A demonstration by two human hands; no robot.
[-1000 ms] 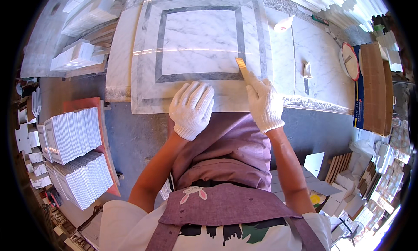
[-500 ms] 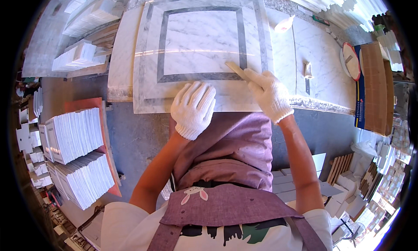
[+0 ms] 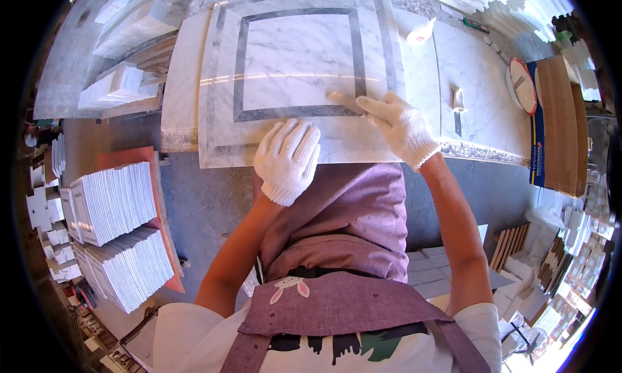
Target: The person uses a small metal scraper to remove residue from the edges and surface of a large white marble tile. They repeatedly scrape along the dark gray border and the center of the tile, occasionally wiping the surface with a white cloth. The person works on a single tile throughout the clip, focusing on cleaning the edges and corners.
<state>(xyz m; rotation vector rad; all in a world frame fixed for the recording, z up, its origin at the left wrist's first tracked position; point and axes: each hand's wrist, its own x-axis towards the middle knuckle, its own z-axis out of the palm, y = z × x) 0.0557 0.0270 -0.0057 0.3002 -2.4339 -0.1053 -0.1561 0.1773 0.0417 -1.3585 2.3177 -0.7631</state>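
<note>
Sq. white marble panel w/ dark-grey inlaid frames (image 3: 298,62) lies on white marble bench top (image 3: 421,81). White-knit-gloved L hand (image 3: 288,158) rests on near edge, fingers stretched, no grip visible. White-knit-gloved R hand (image 3: 407,132) holds thin yellowish strip-like tool (image 3: 343,100), blurred, nr inner frame's lower-R corner; contact unclear. Inlay looks complete; surface work prob. midway, amt left can't tell.
</note>
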